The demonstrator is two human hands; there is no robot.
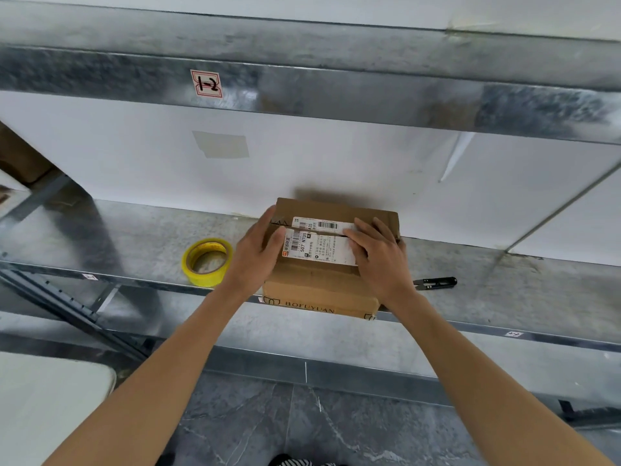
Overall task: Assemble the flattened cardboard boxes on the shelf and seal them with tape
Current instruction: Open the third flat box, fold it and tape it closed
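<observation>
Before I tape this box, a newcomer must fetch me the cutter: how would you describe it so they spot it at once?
Find the metal shelf under the tag marked 1-2, with a cardboard box at its front edge. Right of that box lies a small black snipper. It is the only slim, dark tool; the yellow tape roll sits left of the box.

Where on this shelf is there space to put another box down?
The biggest bare patch of shelf lies right of the black snips, out to the slanted grey bar. Another lies left of the yellow tape roll. The middle is crowded: the box, with left hand and right hand on it, sits between tape and snips.
</observation>
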